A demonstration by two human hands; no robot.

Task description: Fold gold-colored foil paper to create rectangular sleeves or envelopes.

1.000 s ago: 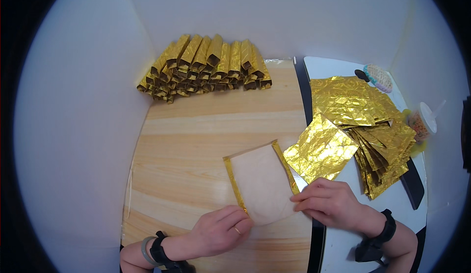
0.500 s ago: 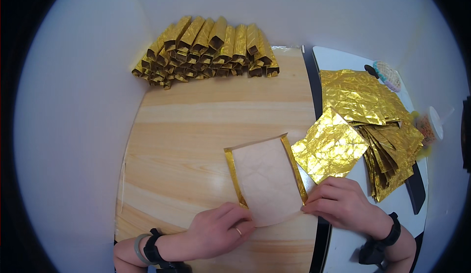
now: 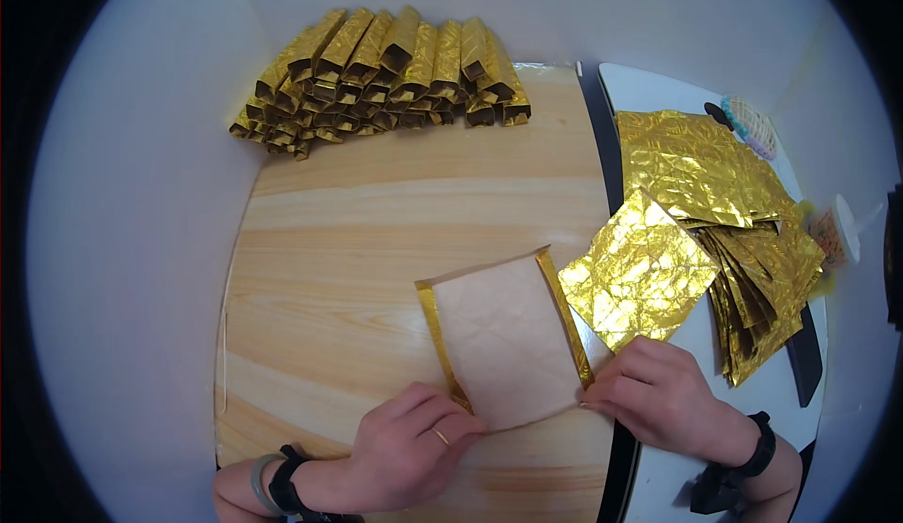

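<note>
A sheet of gold foil paper lies pale side up at the front of the wooden table, its left, right and far edges folded in; gold strips show along the two sides. My left hand pinches the sheet's near left corner, fingers closed. At the near right corner, my right hand grips the same sheet between thumb and fingers. Just beyond my right hand a loose gold foil sheet rests gold side up, partly over the table's edge.
Folded gold paper tubes are stacked at the back of the wooden table. Stacks of gold sheets cover much of the white surface on the right. Beside them are a knitted item and a plastic cup with a straw.
The view has shifted slightly, so the tubes and sheets sit a little higher in the picture. Both hands keep their hold on the near corners; the sheet's near edge looks slightly more curled.
</note>
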